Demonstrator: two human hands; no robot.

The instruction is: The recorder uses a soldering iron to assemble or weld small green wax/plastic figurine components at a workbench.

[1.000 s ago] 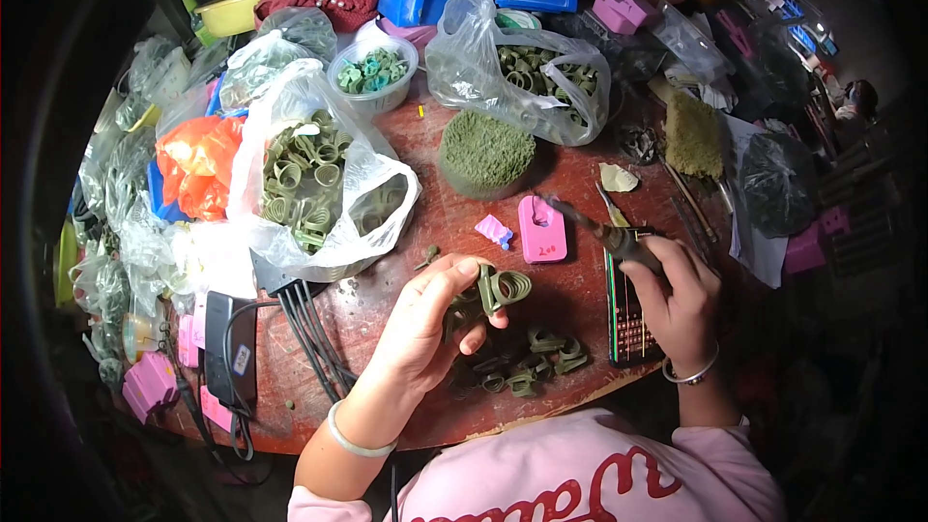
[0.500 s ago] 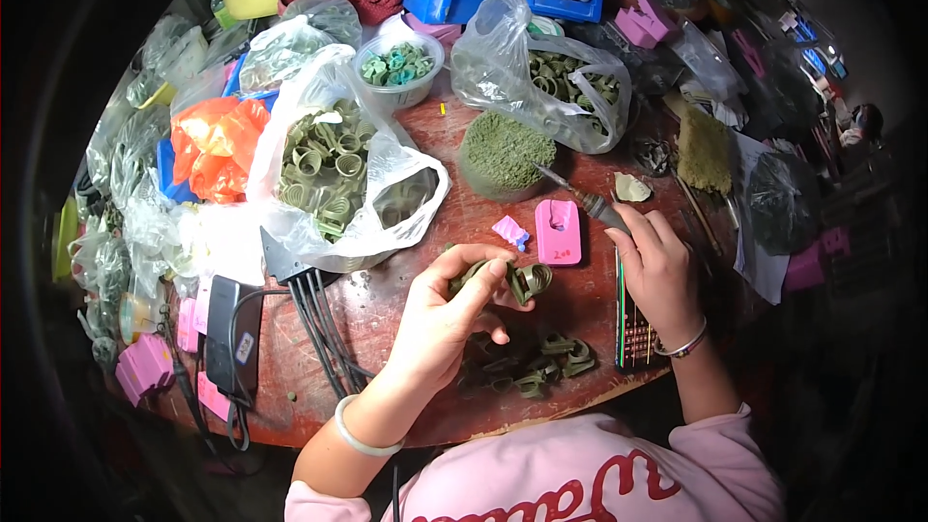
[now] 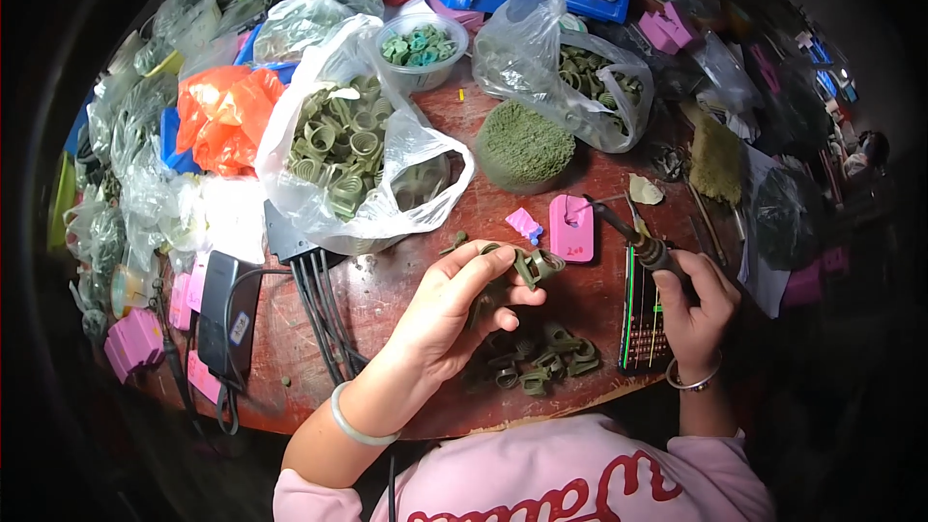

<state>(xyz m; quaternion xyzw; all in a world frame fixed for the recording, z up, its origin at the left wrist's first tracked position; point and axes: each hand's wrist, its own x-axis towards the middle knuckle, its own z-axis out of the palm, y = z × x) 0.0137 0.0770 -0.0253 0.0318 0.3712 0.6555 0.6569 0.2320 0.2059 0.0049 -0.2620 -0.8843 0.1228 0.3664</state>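
My left hand (image 3: 454, 304) pinches an olive-green coiled piece (image 3: 539, 268) between thumb and fingers above the table. Part of that piece is hidden behind the fingers. In my right hand (image 3: 701, 304) is a pen-shaped tool like a soldering iron (image 3: 650, 249), dark-handled with a thin metal tip. Its tip points left and reaches the pink block (image 3: 572, 232); whether they touch I cannot tell. Below my left hand lies a small pile of similar olive-green pieces (image 3: 546, 362). A round pad of crumbly green material (image 3: 525, 145) sits beyond the pink block.
A white plastic bag (image 3: 290, 159) of green pieces lies to the left, a clear bag (image 3: 517, 48) behind. A tub (image 3: 422, 68) holds small green parts. A dark phone-like slab (image 3: 640, 319) lies by my right hand. Black cables (image 3: 324, 319) run to the front edge.
My right hand has moved right and nearer to me, drawing the tool's tip from the green pad to beside the pink block. My left hand still holds the green piece. The whole view has shifted slightly.
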